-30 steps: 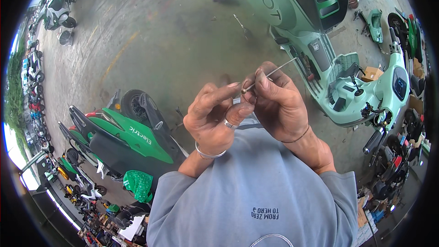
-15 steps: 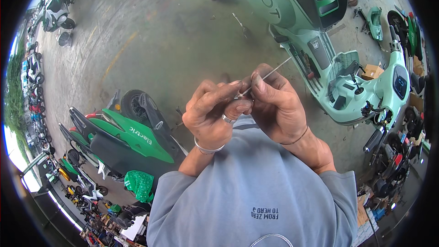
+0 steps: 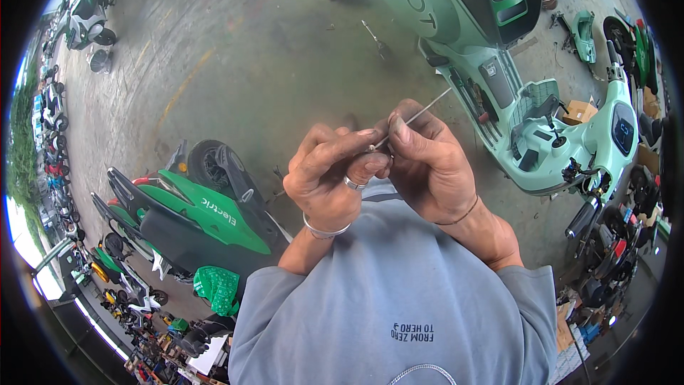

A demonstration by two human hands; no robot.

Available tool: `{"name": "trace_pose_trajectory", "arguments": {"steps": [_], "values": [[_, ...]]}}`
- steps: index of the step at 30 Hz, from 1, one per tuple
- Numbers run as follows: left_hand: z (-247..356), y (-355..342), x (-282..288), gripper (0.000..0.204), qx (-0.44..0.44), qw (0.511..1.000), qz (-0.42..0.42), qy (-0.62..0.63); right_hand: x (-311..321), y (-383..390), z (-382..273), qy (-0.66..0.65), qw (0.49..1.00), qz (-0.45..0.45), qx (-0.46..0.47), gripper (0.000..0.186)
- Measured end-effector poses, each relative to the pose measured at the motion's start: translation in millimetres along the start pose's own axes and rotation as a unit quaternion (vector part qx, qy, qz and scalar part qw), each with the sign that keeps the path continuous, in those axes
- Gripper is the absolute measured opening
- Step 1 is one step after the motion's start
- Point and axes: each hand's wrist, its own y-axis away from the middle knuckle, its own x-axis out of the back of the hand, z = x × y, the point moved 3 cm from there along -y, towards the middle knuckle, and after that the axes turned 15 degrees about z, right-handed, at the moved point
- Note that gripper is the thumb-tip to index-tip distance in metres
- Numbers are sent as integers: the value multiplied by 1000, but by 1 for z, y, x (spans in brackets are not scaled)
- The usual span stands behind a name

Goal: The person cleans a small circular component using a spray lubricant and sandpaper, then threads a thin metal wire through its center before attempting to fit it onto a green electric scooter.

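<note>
The right hand [image 3: 433,164] pinches the thin rod [image 3: 429,107]. The left hand [image 3: 324,175] cups its lower end; can't tell if gripping. Hold it still.

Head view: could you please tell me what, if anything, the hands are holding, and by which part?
The right hand pinches a thin grey rod near its lower-left end. The left hand is at that end; whether it grips cannot be told.
</note>
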Motion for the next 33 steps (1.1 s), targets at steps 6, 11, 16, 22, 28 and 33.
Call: {"name": "trace_pose_trajectory", "arguments": {"steps": [6,11,16,22,28,33], "values": [[0,-1,-4,29,6,1000,3,14,1,-1,0,6,1000,3,9,17],[-1,-3,-3,31,37,999,12,32,0,-1,-1,13,999,22,27,16],[-10,-6,-3,37,103,990,-7,100,1,-4,-4,15,999,18,33,15],[-12,-48,74,39,151,938,133,282,45,-11,-68,-64,970,80,222,17],[-10,-65,166,36,148,913,283,254,99,-6,-106,-61,951,123,277,20],[-17,-51,187,32,163,893,349,234,107,-9,-99,-70,937,187,287,21]]}}
